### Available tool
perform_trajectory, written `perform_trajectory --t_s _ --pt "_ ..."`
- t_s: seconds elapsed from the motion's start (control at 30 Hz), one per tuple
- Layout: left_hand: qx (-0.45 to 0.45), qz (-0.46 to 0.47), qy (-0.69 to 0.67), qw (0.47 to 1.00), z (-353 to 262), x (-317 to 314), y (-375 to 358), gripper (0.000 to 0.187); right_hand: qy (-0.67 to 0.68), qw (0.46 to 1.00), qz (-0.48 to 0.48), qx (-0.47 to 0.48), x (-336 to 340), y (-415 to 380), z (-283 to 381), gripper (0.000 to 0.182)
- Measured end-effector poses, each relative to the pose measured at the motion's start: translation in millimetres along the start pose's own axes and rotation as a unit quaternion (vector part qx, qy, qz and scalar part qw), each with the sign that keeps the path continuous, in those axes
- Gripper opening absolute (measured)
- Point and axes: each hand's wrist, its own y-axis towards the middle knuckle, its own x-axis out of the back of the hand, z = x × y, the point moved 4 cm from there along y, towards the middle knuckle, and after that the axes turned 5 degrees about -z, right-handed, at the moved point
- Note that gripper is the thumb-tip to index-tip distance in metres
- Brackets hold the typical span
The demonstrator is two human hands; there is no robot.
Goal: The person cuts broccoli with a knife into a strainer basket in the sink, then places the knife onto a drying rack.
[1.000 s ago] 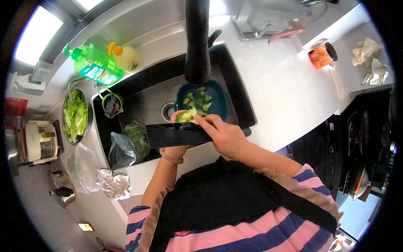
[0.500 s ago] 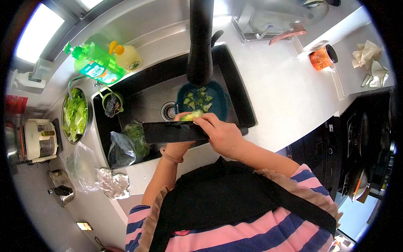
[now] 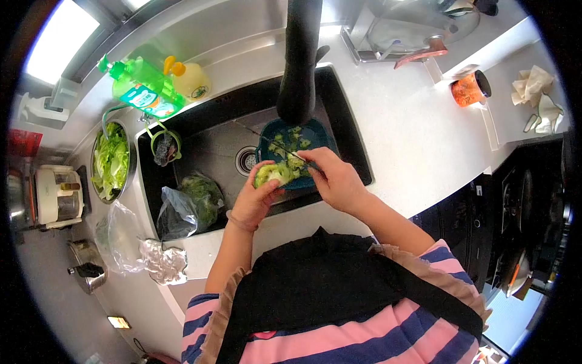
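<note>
The left hand was curled around the broccoli, its thumb on the near side, above the near edge of the sink. The right hand was closed on the knife, whose blade, seen almost edge-on, ran as a thin dark line toward the far left; the grip on the handle was mostly hidden. A pale green piece showed beside the right fingertips, though whether they pinched it could not be told. Just beyond the broccoli sat the blue basin, in the right part of the sink, with cut florets lying inside. The black faucet reached over it from the far side. Left of the basin was the drain, and farther left, near the corner, a clear bag lay beside some greens. A green strainer stood at the sink's left end, next to a bowl of lettuce. At the far left stood a green bottle and a yellow one.
</note>
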Motion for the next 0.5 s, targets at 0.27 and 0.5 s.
perform_trajectory --t_s 0.27,0.5 --pt "-0.057 -0.053 -0.034 0.996 -12.8 2.1 -3.7 0.044 -0.070 0.997 0.037 0.005 -12.7 -2.2 -17.5 0.050" --pt "-0.071 -0.009 -0.135 0.988 -0.6 11.5 6.7 0.050 -0.084 0.990 0.032 0.108 -4.8 -17.7 19.5 0.059"
